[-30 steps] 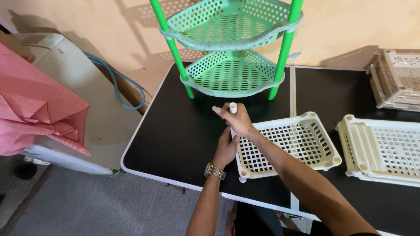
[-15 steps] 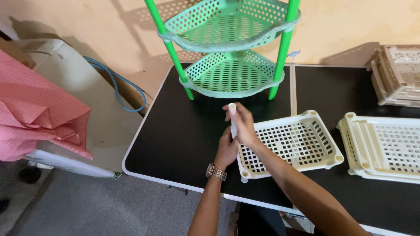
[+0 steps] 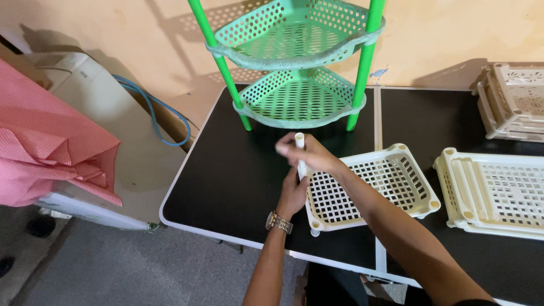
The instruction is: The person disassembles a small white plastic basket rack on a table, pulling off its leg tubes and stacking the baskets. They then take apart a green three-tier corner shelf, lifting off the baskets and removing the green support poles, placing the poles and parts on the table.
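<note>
A black counter (image 3: pixel 238 181) with a pale edge fills most of the view, set against a tan wall. On its far side stands a green corner rack (image 3: pixel 294 68) with two perforated mint shelves held on bright green poles. Off the counter's left edge sits a grey-white appliance (image 3: pixel 113 141) draped with a pink checked cloth (image 3: pixel 51 147), and a blue hose (image 3: pixel 156 110) loops beside it. At the far right corner lies a stack of cream baskets (image 3: pixel 513 102), and in front of it another cream tray (image 3: pixel 498 190) rests flat. Near the middle of the counter lies a cream slotted tray (image 3: pixel 368 184), tilted a little, with short sockets at its corners. The right hand (image 3: pixel 311 156) is closed around the upper part of a white tube (image 3: pixel 300 148) that stands upright at the tray's near-left corner, the tube's open top showing just above the fingers. The left hand (image 3: pixel 293 192), with a metal wristwatch (image 3: pixel 279 222) on its wrist, grips lower down, directly beneath the right hand, at the tube's foot against the tray's rim. Whether the tube is seated in the socket cannot be told.
</note>
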